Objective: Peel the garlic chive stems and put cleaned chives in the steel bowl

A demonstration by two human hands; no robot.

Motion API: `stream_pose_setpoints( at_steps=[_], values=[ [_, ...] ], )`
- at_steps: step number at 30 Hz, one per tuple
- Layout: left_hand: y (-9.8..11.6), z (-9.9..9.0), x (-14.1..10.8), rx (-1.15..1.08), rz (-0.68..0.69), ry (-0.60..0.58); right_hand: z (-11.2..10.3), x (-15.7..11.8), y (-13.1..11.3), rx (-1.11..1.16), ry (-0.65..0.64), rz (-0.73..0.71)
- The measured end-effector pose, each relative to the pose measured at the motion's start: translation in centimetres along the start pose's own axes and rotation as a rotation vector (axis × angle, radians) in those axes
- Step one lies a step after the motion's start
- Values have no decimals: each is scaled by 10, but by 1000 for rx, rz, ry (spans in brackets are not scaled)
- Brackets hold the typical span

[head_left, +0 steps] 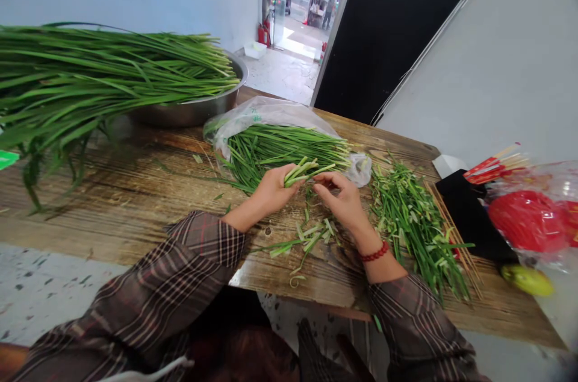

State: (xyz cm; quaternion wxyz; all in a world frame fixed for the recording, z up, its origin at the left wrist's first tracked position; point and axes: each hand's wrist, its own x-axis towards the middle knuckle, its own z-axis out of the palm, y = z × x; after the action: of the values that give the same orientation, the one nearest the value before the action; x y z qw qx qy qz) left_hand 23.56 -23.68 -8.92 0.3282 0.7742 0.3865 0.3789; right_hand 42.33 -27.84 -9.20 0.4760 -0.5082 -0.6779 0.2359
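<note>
A small bunch of garlic chives [301, 172] is wrapped in my left hand [275, 192], pale stem ends pointing right. My right hand [342, 198] is closed in a pinch at those stem ends; what sits between its fingertips is partly hidden. Just behind both hands, a clear plastic bag [271, 109] lies with a larger bundle of garlic chives [289, 147] on it. Below them on the wooden table [180, 189] are cut or torn stem scraps [311, 236]. To the right of my right hand spreads a pile of loose chives and trimmings [406, 213].
At the left, a metal basin [189, 112] carries a big heap of long garlic chives [117, 65] overhanging its side. Thin wooden sticks [454, 237], a black box [469, 213], red plastic packaging [526, 219] and a yellow-green object [527, 280] are at the right.
</note>
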Motion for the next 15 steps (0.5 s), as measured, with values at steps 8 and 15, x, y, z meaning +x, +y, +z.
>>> stream_pose_setpoints(
  at_steps=[8, 15],
  values=[
    [0, 0, -2, 16, 15, -98, 15, -3, 4, 179, 133, 134],
    [-7, 0, -1, 172, 31, -49, 1, 4, 4, 374, 304, 198]
  ],
)
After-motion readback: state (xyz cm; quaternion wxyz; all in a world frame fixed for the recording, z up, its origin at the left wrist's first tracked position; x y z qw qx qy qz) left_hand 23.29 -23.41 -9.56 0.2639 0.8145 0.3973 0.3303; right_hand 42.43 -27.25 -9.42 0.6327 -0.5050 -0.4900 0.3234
